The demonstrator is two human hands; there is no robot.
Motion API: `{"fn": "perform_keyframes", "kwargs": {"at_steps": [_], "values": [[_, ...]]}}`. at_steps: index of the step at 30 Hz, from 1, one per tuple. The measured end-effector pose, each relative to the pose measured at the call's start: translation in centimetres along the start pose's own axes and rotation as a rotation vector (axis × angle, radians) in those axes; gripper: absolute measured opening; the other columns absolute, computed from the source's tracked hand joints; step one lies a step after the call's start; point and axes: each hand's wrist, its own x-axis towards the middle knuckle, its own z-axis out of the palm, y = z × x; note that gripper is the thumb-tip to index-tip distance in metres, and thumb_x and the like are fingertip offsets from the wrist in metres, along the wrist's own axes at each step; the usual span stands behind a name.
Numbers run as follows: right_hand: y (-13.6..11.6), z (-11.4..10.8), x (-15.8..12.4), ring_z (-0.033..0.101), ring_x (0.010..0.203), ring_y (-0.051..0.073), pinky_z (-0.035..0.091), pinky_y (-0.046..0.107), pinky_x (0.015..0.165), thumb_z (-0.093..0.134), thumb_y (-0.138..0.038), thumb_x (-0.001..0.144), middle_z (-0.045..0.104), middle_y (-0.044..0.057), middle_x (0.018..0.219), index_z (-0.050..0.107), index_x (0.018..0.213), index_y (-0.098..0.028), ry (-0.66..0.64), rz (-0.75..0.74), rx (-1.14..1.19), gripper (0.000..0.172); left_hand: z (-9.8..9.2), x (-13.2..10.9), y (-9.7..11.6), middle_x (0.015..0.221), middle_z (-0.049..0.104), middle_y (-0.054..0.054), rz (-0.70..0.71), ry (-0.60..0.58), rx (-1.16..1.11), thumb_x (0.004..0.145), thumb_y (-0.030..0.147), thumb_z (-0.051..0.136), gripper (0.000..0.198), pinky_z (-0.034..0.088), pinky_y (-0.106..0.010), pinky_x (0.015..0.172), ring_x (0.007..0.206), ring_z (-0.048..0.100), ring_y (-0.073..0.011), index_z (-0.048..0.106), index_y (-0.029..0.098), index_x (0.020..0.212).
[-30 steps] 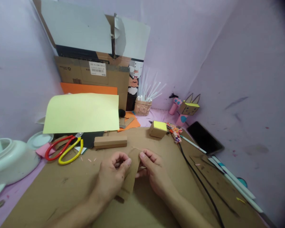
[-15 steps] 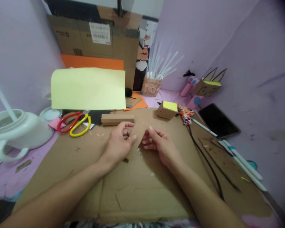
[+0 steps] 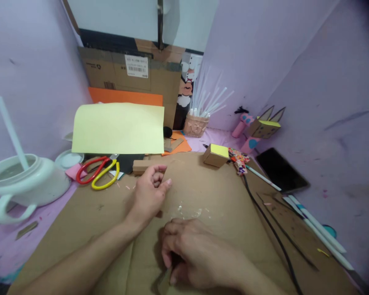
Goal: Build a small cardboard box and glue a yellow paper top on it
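Note:
My left hand (image 3: pixel 149 194) is above the cardboard sheet (image 3: pixel 233 229), its fingers curled and its thumb near them. What it grips blends into the brown sheet and cannot be made out. Below and to the right, my right hand (image 3: pixel 199 250) is closed, palm down, with a thin dark strip (image 3: pixel 162 280) showing under its fingertips. Pale glue-like specks (image 3: pixel 198 212) lie on the sheet between the hands. Just beyond my left hand sits a folded cardboard bar (image 3: pixel 140 166), partly covered by the fingers.
Red and yellow scissors (image 3: pixel 106 172) and a white pot (image 3: pixel 39 180) are at left. A small box with a yellow top (image 3: pixel 216 155) stands behind. At right lie a phone (image 3: pixel 281 170), a black cord (image 3: pixel 264 221) and white sticks (image 3: pixel 316 225). Yellow paper (image 3: pixel 119 129) leans behind.
My right hand has moved down toward the front of the sheet and turned palm down, over a thin strip. My left hand stays near the cardboard bar. The view has tilted up slightly.

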Motion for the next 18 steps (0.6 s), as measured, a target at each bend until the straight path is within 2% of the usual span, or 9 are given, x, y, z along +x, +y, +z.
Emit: {"fn": "perform_keyframes", "kwargs": {"at_steps": [2,4,5,7,9,11,13,15,18], "values": [[0.3,-0.4,-0.1,0.058,0.070,0.011,0.041,0.018,0.066,0.064,-0.006,0.066,0.063,-0.004,0.072,0.062,0.069,-0.020,-0.004,-0.015,0.077,0.014,0.0,-0.1,-0.2,0.067,0.061,0.004,-0.019,-0.036,0.008,0.068,0.025,0.063,0.037,0.045,-0.022,0.056,0.062,0.060,-0.0129,0.053,0.017,0.103],[0.9,-0.9,-0.3,0.056,0.064,0.010,0.042,0.017,0.062,0.054,0.000,0.067,0.062,-0.004,0.069,0.061,0.069,-0.020,0.073,0.008,0.181,0.021,0.0,-0.1,-0.2,0.069,0.064,0.002,-0.038,-0.061,0.007,0.067,0.026,0.064,0.037,0.046,-0.023,0.059,0.066,0.062,-0.0146,0.056,0.016,0.101],[1.2,-1.3,-0.4,0.056,0.064,0.010,0.043,0.017,0.061,0.051,0.001,0.068,0.062,-0.003,0.070,0.061,0.070,-0.020,0.163,0.029,0.223,0.023,0.0,-0.1,-0.1,0.070,0.065,0.001,-0.043,-0.066,0.008,0.065,0.027,0.065,0.036,0.047,-0.024,0.060,0.067,0.062,-0.0154,0.057,0.015,0.099],[2.0,-2.0,-0.6,0.057,0.068,0.012,0.044,0.021,0.063,0.047,0.000,0.071,0.062,0.000,0.073,0.060,0.074,-0.020,0.434,0.030,0.216,0.024,0.1,-0.2,0.0,0.072,0.067,-0.001,-0.048,-0.071,0.013,0.063,0.029,0.066,0.033,0.048,-0.026,0.061,0.068,0.063,-0.0167,0.059,0.015,0.092],[2.8,-2.7,-0.8,0.057,0.070,0.014,0.046,0.027,0.068,0.044,0.000,0.072,0.063,0.001,0.072,0.060,0.074,-0.021,0.682,-0.068,0.086,0.027,0.2,-0.2,0.2,0.071,0.068,-0.002,-0.055,-0.079,0.022,0.062,0.031,0.066,0.029,0.048,-0.026,0.061,0.067,0.063,-0.0170,0.059,0.016,0.085],[3.3,-3.1,-0.8,0.058,0.070,0.016,0.046,0.034,0.074,0.043,0.001,0.072,0.063,0.001,0.067,0.059,0.069,-0.023,0.813,-0.210,-0.045,0.029,0.2,-0.2,0.4,0.070,0.067,-0.002,-0.063,-0.090,0.024,0.060,0.031,0.067,0.027,0.048,-0.026,0.061,0.066,0.061,-0.0167,0.059,0.016,0.080],[3.5,-3.2,-0.6,0.057,0.064,0.015,0.046,0.038,0.078,0.045,0.001,0.071,0.062,0.000,0.061,0.058,0.064,-0.023,0.874,-0.281,-0.066,0.028,0.3,-0.3,0.6,0.069,0.066,-0.001,-0.062,-0.102,0.029,0.060,0.030,0.067,0.025,0.047,-0.025,0.060,0.064,0.060,-0.0159,0.059,0.015,0.078],[3.5,-3.0,-0.3,0.055,0.058,0.014,0.046,0.036,0.073,0.046,-0.001,0.069,0.060,-0.001,0.058,0.056,0.060,-0.022,0.949,-0.232,-0.006,0.025,0.3,-0.4,0.7,0.069,0.065,-0.001,-0.056,-0.127,0.033,0.061,0.028,0.066,0.022,0.046,-0.025,0.059,0.064,0.059,-0.0154,0.059,0.015,0.077],[3.3,-2.4,0.0,0.054,0.057,0.014,0.044,0.028,0.059,0.048,-0.005,0.065,0.058,0.000,0.058,0.054,0.058,-0.020,1.047,-0.006,0.109,0.018,0.4,-0.8,0.8,0.072,0.066,-0.002,-0.047,-0.199,0.059,0.063,0.024,0.063,0.017,0.046,-0.024,0.061,0.067,0.060,-0.0156,0.060,0.015,0.077]]}}
